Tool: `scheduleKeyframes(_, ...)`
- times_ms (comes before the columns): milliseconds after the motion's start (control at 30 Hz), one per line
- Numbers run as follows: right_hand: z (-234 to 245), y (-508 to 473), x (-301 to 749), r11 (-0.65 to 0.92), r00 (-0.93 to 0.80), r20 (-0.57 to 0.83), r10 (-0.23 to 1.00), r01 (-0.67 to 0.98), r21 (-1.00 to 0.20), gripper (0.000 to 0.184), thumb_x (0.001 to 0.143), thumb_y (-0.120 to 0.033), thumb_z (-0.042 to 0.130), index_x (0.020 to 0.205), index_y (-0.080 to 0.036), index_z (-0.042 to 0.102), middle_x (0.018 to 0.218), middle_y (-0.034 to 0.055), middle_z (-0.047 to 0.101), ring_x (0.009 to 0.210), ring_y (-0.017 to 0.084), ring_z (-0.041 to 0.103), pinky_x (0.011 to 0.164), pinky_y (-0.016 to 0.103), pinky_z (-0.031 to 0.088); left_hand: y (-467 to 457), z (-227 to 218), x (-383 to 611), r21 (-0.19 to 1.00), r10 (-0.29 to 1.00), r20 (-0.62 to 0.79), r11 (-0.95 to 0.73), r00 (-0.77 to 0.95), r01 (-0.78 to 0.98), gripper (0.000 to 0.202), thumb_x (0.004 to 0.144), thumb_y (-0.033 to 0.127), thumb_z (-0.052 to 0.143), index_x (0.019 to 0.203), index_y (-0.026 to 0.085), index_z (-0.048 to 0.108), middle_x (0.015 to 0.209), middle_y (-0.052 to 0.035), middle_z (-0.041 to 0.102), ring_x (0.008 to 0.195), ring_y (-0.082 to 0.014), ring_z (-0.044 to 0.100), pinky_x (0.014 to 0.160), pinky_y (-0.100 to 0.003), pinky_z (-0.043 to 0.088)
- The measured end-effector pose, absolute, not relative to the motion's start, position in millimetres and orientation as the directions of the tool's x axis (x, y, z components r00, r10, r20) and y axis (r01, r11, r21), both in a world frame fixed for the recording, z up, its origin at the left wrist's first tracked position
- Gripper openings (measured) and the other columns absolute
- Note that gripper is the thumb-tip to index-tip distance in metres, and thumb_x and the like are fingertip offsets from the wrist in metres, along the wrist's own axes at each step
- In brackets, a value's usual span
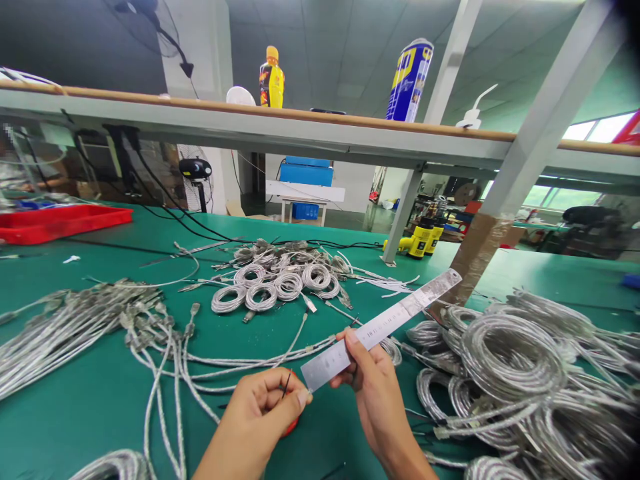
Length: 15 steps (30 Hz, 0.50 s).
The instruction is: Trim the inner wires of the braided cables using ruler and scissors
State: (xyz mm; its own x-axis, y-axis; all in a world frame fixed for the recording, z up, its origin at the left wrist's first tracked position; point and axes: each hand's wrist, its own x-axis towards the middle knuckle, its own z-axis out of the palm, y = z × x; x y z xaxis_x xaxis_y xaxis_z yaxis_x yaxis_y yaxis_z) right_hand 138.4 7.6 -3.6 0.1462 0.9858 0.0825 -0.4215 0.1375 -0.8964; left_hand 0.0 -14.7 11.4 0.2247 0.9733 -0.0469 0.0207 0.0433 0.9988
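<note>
Steel, the straight ruler (383, 325) slants above the near part of the green table (330, 437), its lower end at the left hand and its rounded upper end toward the right edge. Gripping it below the middle, the right hand (370, 383) has its thumb on the marked face and its fingers behind. The left hand (260, 415) has thumb and forefinger pressed together at the ruler's lower corner; what lies between them is too small to tell. Just below, a red-orange item (291, 427) is mostly hidden. Clear-sheathed cables (95, 327) lie fanned toward the table's left edge, with small coils (289, 274) heaped between the hands and the far edge. Larger coils (520, 395) pile up along the right side. A red tray (63, 225) sits near the far left corner, and a yellow tool (421, 240) stands beside a post foot at the far edge.
</note>
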Motion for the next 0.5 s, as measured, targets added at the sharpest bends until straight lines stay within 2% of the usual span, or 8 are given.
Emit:
scheduleKeyframes(133, -4.8, 7.3, 138.4, 0.137, 0.136, 0.086, 0.987, -0.433, -0.891, 0.027, 0.069, -0.039, 0.058, 0.076, -0.014, 0.056, 0.049, -0.0049, 0.05, 0.04, 0.008, 0.047, 0.038, 0.018, 0.041, -14.6, 11.5, 0.0, 0.998, 0.971, -0.056, 0.055, 0.233, 0.008, 0.02, 0.064, 0.03, 0.057, 0.052, 0.014, 0.052, 0.038, 0.0097, 0.028, 0.038, -0.005, 0.018, 0.041, -0.021, 0.011)
scheduleKeyframes(500, -8.7, 11.2, 137.8, 0.108, 0.127, 0.06, 0.99, -0.418, -0.902, 0.031, 0.065, -0.041, 0.062, 0.075, -0.012, 0.056, 0.047, -0.0031, 0.056, 0.037, 0.009, 0.049, 0.036, 0.018, 0.04, -12.2, 7.3, -1.4, 0.998, 0.968, -0.062, 0.061, 0.241, 0.013, 0.021, 0.065, 0.031, 0.056, 0.053, 0.014, 0.05, 0.039, 0.0098, 0.027, 0.038, -0.005, 0.018, 0.04, -0.021, 0.011)
